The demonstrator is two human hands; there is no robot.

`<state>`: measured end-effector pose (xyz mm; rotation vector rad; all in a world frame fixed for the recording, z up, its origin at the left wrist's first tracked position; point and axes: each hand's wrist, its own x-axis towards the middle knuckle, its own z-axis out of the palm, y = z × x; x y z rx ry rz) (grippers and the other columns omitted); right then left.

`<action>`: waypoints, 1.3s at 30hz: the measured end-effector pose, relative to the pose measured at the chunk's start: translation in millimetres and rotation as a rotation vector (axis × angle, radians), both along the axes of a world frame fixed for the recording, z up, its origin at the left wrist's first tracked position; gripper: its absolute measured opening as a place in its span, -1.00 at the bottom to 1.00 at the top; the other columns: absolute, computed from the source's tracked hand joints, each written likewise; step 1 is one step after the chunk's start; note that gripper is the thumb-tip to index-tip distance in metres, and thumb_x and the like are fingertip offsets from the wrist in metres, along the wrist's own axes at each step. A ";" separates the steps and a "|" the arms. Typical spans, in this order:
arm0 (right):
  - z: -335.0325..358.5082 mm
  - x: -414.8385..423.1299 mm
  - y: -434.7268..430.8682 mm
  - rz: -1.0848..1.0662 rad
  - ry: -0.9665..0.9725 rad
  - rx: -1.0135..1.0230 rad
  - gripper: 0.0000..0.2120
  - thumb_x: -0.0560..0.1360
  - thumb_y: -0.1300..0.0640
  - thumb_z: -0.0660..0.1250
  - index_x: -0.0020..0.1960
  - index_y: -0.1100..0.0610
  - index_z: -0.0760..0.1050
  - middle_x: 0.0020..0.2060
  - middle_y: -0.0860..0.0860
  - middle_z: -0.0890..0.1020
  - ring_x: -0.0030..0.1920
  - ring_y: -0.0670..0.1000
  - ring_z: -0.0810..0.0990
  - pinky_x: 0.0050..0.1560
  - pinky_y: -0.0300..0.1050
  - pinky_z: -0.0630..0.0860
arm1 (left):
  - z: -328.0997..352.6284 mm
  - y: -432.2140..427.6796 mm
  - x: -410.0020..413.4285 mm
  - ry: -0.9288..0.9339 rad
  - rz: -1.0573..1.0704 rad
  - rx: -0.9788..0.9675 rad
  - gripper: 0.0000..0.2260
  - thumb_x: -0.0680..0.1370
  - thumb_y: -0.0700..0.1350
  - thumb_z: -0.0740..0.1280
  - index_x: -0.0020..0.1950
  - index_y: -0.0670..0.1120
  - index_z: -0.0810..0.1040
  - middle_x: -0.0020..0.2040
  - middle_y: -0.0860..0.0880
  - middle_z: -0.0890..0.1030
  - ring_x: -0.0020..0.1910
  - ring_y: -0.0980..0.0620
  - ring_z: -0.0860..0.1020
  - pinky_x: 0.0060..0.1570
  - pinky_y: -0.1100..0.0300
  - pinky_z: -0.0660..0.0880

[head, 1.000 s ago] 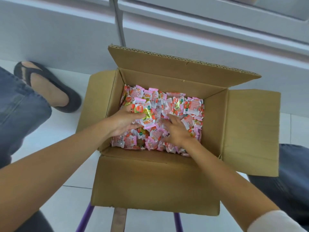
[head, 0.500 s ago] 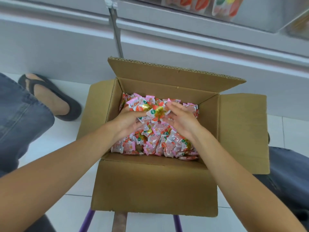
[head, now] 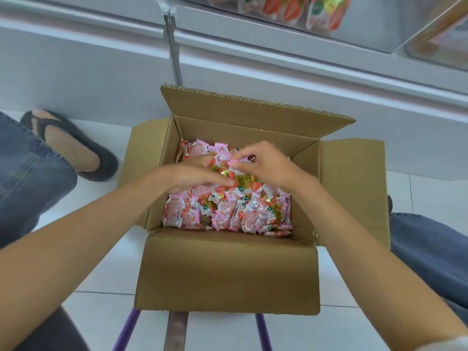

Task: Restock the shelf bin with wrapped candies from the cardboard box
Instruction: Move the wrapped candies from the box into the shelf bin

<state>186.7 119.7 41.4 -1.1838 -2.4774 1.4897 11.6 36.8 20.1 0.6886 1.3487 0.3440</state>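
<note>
An open cardboard box [head: 228,272] stands in front of me, filled with pink and red wrapped candies [head: 228,214]. Both hands are over the box and hold one bunch of candies [head: 243,182] between them. My left hand [head: 192,176] cups the bunch from the left and below. My right hand [head: 266,165] pinches candy wrappers on top of it. At the top edge of the view, a clear shelf bin [head: 304,11] shows a few strawberry-printed candy packs.
A white shelf unit [head: 101,72] runs behind the box, with a metal upright [head: 174,54]. A person's foot in a dark sandal [head: 73,148] is on the tiled floor at left. Denim-clad legs [head: 430,249] flank the box. Purple stool legs [head: 126,330] show beneath it.
Both hands have gathered a bunch of candies and lifted it off the pile toward the back of the box. The camera has tilted up, bringing the shelf bin into view.
</note>
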 end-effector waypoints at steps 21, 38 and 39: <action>-106.1 66.2 -28.7 -0.237 -0.186 -0.040 -0.89 0.50 0.23 0.42 -0.16 0.22 0.53 -0.24 0.14 0.52 -0.20 0.11 0.46 -0.17 -0.16 0.40 | -36.2 -14.0 5.8 -0.290 0.486 -0.250 -0.61 0.53 -0.14 0.39 0.35 -0.15 0.49 0.21 -0.13 0.64 0.25 -0.07 0.58 0.44 -0.12 0.31; 30.9 -8.2 -39.3 -0.911 0.536 -1.192 -0.38 0.61 -0.13 0.20 0.53 0.16 0.14 0.46 0.30 0.25 0.45 0.27 0.29 0.47 0.13 0.26 | 41.7 18.4 19.2 -0.040 0.625 0.291 -0.76 0.48 -0.26 0.46 0.13 -0.13 0.60 -0.01 -0.11 0.69 -0.01 -0.07 0.68 0.05 0.04 0.61; 39.9 -12.0 -38.2 -0.923 0.629 -1.262 -0.31 0.60 -0.15 0.19 0.57 0.18 0.05 0.47 0.32 0.24 0.46 0.27 0.29 0.49 0.13 0.22 | 51.1 17.7 24.5 0.039 0.586 0.359 -0.70 0.44 -0.24 0.50 0.14 -0.08 0.58 -0.02 -0.05 0.70 -0.01 0.00 0.68 0.03 0.11 0.61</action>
